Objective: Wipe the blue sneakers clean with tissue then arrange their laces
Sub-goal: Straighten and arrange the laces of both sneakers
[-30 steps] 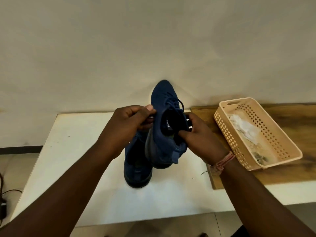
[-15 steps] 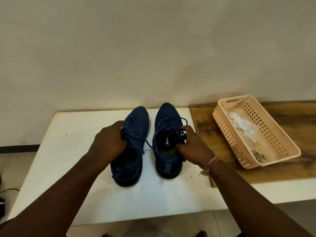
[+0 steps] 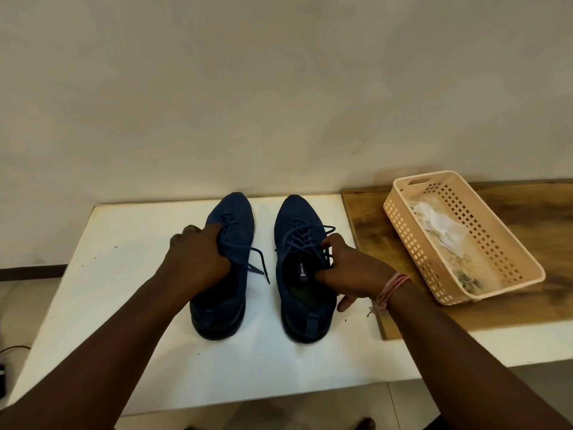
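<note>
Sneakers, two dark blue knit ones (image 3: 305, 268), stand side by side on the white surface (image 3: 124, 274). Left hand (image 3: 198, 259) grips the nine o'clock shoe's collar; right hand (image 3: 350, 268) pinches its laces (image 3: 305, 240). Lace-arranging seems underway; next, tucking loose ends neatly.

Two blue sneakers (image 3: 226, 262) (image 3: 305, 268), one beige basket (image 3: 508, 262), one white table (image 3: 124, 321), one wooden board (image 3: 542, 218).

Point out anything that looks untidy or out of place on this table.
A loose lace end from the left sneaker trails onto the white table between the shoes. Crumpled tissue lies in the basket, whose floor looks soiled at the near end.
</note>
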